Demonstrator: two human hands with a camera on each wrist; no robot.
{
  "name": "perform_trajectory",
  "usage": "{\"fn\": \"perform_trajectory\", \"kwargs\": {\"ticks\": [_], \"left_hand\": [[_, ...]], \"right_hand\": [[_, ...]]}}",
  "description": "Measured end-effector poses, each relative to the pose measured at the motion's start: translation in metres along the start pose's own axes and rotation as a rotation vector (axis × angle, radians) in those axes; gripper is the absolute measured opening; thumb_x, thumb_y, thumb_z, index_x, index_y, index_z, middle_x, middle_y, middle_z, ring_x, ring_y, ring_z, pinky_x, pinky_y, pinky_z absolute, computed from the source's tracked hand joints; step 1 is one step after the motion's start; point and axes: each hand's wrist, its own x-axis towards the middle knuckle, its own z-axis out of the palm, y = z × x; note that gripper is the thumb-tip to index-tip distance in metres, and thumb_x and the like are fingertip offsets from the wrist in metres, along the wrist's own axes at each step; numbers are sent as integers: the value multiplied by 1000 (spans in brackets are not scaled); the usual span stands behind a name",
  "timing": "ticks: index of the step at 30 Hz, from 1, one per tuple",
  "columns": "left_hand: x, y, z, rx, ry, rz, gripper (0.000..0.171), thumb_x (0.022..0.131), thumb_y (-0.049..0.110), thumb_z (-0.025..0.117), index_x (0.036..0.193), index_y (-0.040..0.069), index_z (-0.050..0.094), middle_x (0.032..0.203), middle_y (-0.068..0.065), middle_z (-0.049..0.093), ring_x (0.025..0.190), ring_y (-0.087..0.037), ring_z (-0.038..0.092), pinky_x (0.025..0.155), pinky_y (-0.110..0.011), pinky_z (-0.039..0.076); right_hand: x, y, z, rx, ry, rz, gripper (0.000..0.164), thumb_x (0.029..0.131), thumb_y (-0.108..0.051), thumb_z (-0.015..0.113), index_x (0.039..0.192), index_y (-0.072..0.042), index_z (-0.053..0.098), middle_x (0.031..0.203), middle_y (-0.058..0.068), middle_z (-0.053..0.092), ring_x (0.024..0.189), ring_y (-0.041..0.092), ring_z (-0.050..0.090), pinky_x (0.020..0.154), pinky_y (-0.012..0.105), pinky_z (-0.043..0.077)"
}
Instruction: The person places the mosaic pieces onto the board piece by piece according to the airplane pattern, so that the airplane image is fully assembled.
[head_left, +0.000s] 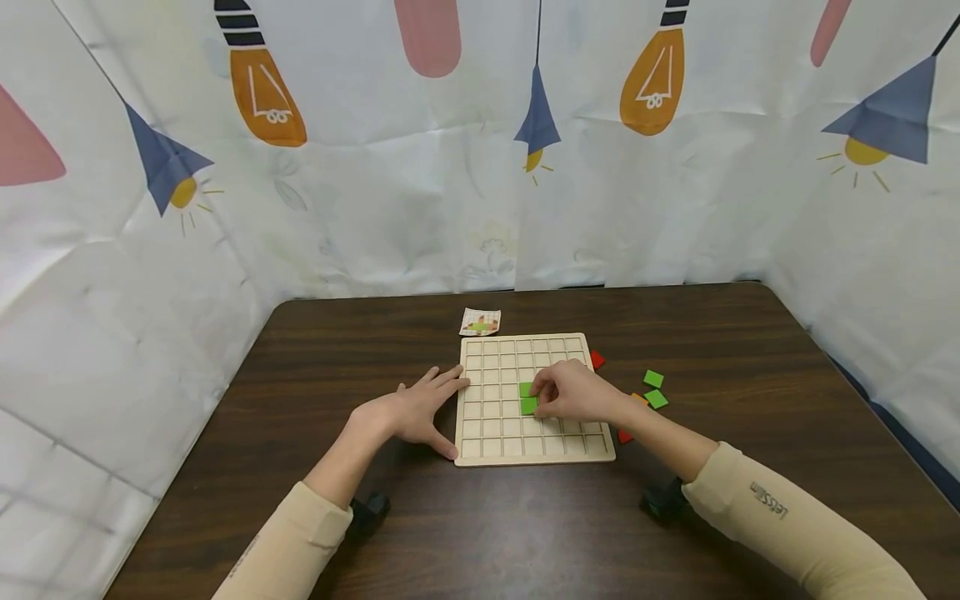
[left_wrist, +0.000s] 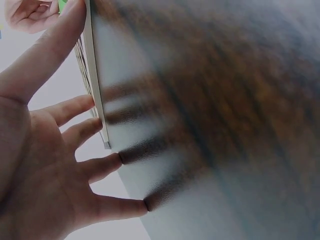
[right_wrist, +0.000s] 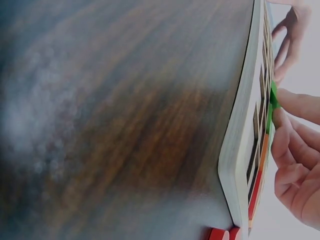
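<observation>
A pale wooden grid board [head_left: 491, 429] lies on the dark table. Beside its left edge my left hand [head_left: 411, 412] has its fingers spread, thumb and fingertips right at the rim. Over the board's middle, my right hand [head_left: 576, 392] pinches a small green square tile [right_wrist: 273, 95] between thumb and finger; the tile is tilted at the grid in the right wrist view. Another green tile [head_left: 524, 389] lies in the grid just beyond. An orange tile [right_wrist: 264, 147] and a red tile [right_wrist: 255, 192] show along the grid, hidden under my right hand in the head view.
A small patterned card [head_left: 480, 322] lies behind the board. To the right are loose tiles: green ones [head_left: 654, 379], a red one [head_left: 597, 359], an orange one [head_left: 638, 398] partly behind my forearm, and another red one [head_left: 624, 436]. A printed curtain [head_left: 450, 192] hangs behind the table.
</observation>
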Motion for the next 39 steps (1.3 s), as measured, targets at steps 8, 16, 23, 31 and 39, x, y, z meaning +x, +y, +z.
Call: {"fn": "perform_trajectory", "kwargs": {"ticks": [8, 16, 23, 31, 39], "left_hand": [[1, -1, -1, 2, -1, 4, 112, 78, 47, 90, 164, 16, 26, 172, -7, 7, 156, -39, 2, 110, -79, 10], [0, 0, 0, -1, 3, 1, 112, 78, 47, 90, 164, 16, 26, 172, -6, 8, 156, -39, 2, 110, -79, 10], [0, 1, 0, 8, 4, -3, 112, 77, 48, 90, 165, 18, 26, 172, -4, 7, 156, -36, 1, 111, -78, 9], [0, 2, -1, 8, 0, -3, 111, 78, 48, 90, 165, 18, 26, 172, -4, 7, 156, -37, 0, 111, -78, 10], [0, 1, 0, 19, 4, 0, 112, 78, 48, 90, 165, 18, 26, 172, -4, 6, 156, -37, 0, 112, -77, 10]], "right_hand": [[-3, -2, -1, 6, 0, 0, 20, 84, -5, 83, 101, -4, 73, 72, -8, 66, 64, 8, 58, 65, 27, 50], [-12, 5, -12, 27, 29, 1, 18, 87, -4, 77, 105, -4, 73, 76, -7, 66, 70, 10, 61, 67, 30, 52], [-21, 16, -24, 18, 56, 44, 15, 90, -7, 78, 105, -5, 74, 79, -7, 66, 71, 12, 61, 66, 31, 53], [-37, 28, -39, 44, 76, 105, 21, 91, -9, 79, 109, -2, 72, 83, -3, 67, 74, 16, 61, 67, 32, 54], [-53, 48, -57, 46, 103, 131, 23, 94, -9, 77, 113, 0, 71, 87, -1, 68, 77, 17, 64, 69, 33, 54]]}}
